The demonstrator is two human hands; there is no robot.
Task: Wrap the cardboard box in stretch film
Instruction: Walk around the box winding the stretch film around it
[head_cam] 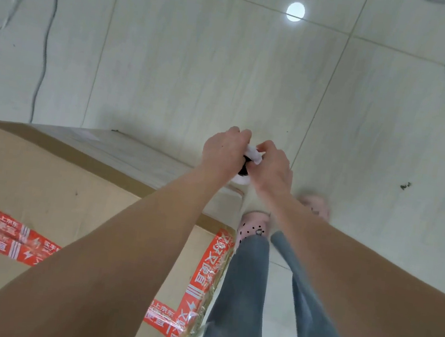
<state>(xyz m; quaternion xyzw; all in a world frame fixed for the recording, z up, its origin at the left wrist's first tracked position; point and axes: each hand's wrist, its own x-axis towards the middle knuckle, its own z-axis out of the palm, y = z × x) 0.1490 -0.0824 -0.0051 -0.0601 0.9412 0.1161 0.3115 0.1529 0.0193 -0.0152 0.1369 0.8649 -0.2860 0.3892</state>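
The stretch film roll [241, 181] is gripped by curled fingers of the left hand [224, 151] and right hand [273, 166] past the far right corner of the cardboard box [58, 198] on the floor [200, 67], and film could be torn if pulled hard.
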